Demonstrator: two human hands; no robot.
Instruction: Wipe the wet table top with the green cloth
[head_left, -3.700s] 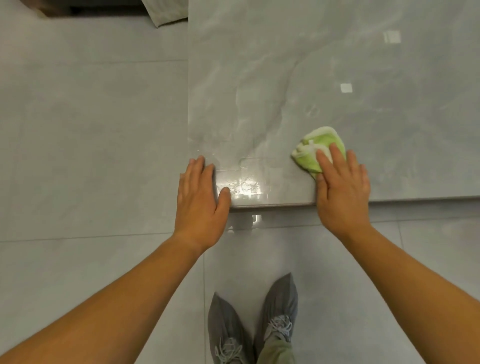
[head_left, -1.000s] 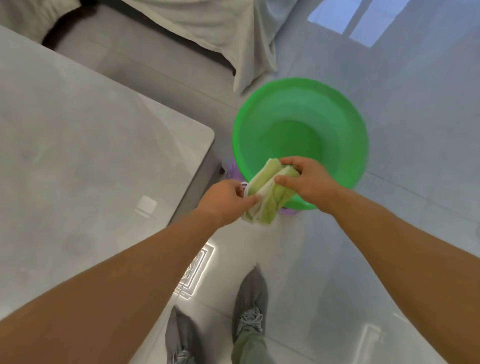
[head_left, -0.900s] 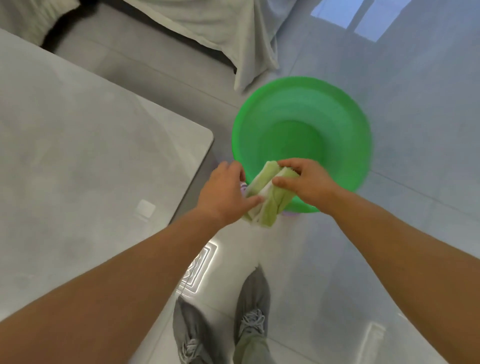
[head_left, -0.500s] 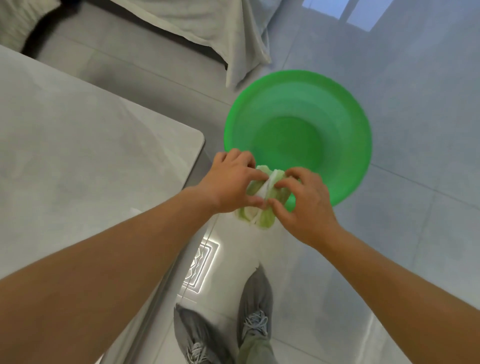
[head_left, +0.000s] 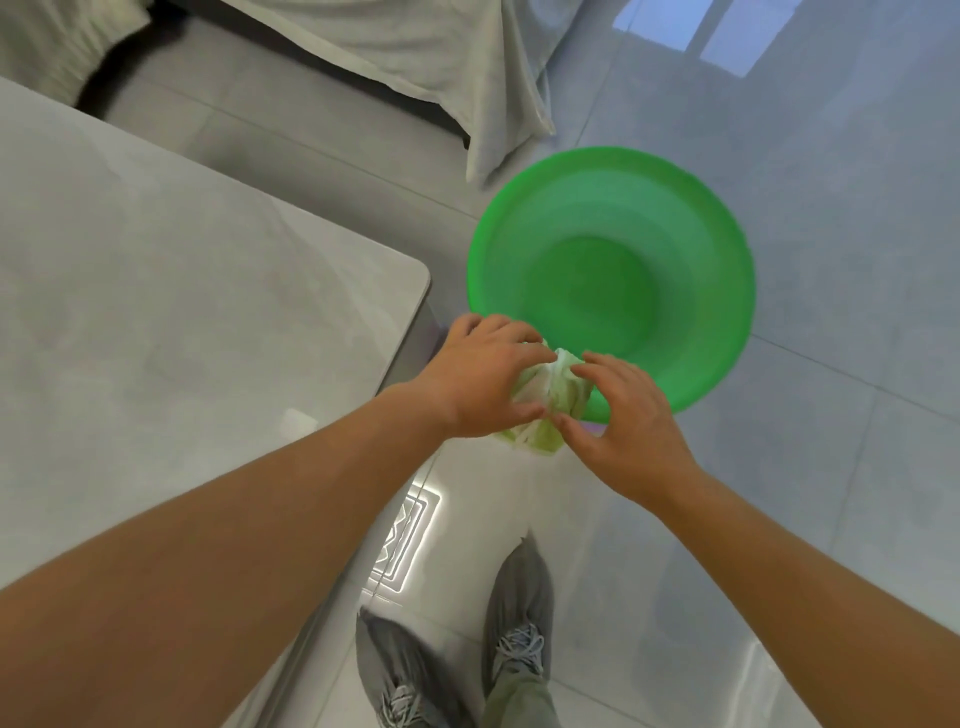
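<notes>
The green cloth (head_left: 550, 395) is bunched up in the air between my two hands, over the near rim of a green basin (head_left: 613, 280). My left hand (head_left: 483, 379) grips its left side with fingers and thumb curled round it. My right hand (head_left: 623, 415) pinches its right side between thumb and fingers. Much of the cloth is hidden by my hands. The grey marble table top (head_left: 182, 322) lies to the left, its rounded corner close to my left hand.
The green basin stands on the glossy tiled floor right of the table corner. A piece of furniture draped in pale fabric (head_left: 441, 57) is beyond it. My two grey shoes (head_left: 467, 654) are on the floor below my hands.
I went from wiping at the table edge to standing by the basin. In the last second my left hand took hold of the cloth and both hands bunched it tighter.
</notes>
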